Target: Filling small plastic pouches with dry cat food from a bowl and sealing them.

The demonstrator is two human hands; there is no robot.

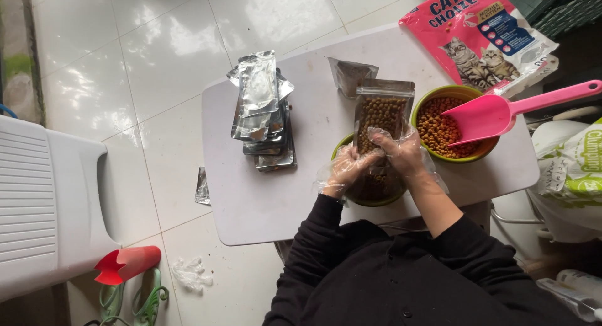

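Note:
A clear-fronted pouch (382, 116) filled with brown kibble stands upright over a green bowl (342, 145). My left hand (343, 169) and my right hand (401, 151), both in thin clear plastic gloves, grip the pouch's lower part from either side. Right of the pouch, a second green bowl (425, 103) holds kibble, and a pink scoop (495, 112) rests in it with its handle pointing right.
On the small white table (263, 194) lie a stack of empty silver pouches (263, 112) and one more filled pouch (351, 75). A pink pet-food bag (480, 34) lies at the back right. A white chair (44, 200), a red cup (128, 263) and green sandals (135, 301) are on the floor at left.

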